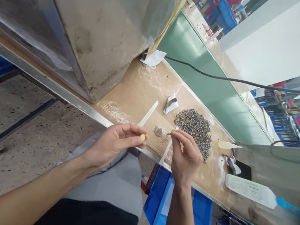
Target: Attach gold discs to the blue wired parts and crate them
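Between the thumb and fingers of my left hand [122, 138] is a small round yellow piece [142, 137], too small to name more exactly. My right hand [185, 153] is closed in a pinch on a tiny dark, thin part [168, 133] whose tip sticks out to the left. Just left of that tip, a small clear dish-like thing [160, 131] rests on the bench. Beyond my right hand lies a heap of small blue and brass-coloured metal parts [195, 125]. The two hands are apart, above the front edge of the workbench [131, 89].
A large metal housing [100, 26] stands at the left. Right of the heap lie a small yellow bottle [226, 145] and a white bottle with a blue cap [251, 190]. A folded white wrapper [171, 104] lies behind. Blue bins [158, 194] sit below the edge; a cable [212, 75] crosses behind.
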